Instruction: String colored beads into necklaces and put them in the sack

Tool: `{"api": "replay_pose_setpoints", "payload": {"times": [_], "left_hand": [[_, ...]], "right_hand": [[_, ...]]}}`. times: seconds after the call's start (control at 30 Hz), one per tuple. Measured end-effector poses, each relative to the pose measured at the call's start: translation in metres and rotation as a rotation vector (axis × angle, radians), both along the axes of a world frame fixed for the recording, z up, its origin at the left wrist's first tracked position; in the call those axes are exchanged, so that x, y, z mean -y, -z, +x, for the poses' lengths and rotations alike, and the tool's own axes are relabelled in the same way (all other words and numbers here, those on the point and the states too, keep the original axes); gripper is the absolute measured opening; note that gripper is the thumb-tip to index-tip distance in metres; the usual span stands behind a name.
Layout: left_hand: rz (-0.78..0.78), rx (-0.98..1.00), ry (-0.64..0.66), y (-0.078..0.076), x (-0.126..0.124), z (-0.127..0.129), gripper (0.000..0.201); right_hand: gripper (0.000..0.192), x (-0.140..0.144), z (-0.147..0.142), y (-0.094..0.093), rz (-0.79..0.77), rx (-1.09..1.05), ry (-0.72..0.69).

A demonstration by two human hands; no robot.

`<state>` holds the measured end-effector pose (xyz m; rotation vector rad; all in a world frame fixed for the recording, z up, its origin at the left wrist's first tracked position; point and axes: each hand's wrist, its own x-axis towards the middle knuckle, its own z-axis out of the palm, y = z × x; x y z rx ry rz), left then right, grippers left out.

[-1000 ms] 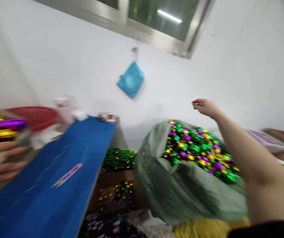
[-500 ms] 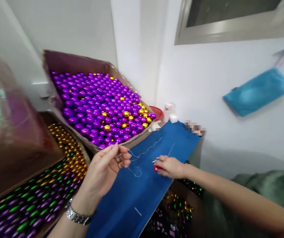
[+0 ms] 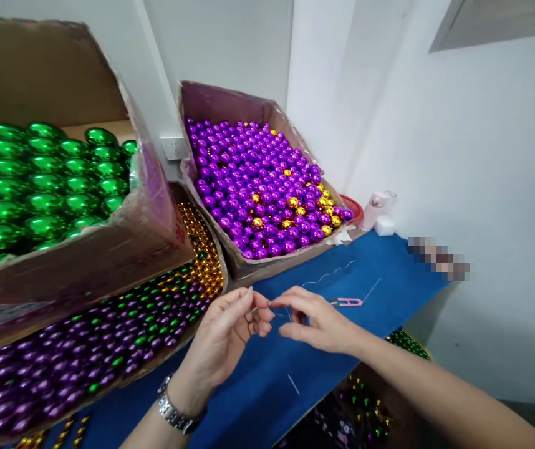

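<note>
Both my hands had drawn together over the blue desk (image 3: 370, 262) since half a second before, the right one leaving the pink snips (image 3: 350, 302) lying behind it. From the left: a carton of green baubles (image 3: 47, 181), a tray of mixed oval beads (image 3: 108, 337) under it, then a carton of purple balls (image 3: 262, 187). My left hand (image 3: 223, 340), watch on its wrist, had its grip pinched together on the thin white thread (image 3: 277, 310); my right hand (image 3: 321, 321) pinched the same thread just beside it. I judged the thread light, limp and slippery, best taken close to its end between fingertips. More thread (image 3: 330, 274) lay curled on the desk beyond.
</note>
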<state>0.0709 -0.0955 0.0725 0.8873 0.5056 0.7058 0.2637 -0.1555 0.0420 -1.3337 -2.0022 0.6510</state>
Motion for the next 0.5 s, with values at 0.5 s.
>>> {"api": "replay_pose_setpoints", "payload": {"times": [0.5], "left_hand": [[-0.122,-0.203,-0.136,0.066,0.011,-0.065,0.021]], "right_hand": [[0.018,0.012,0.026,-0.028,-0.179,0.228,-0.202]]}}
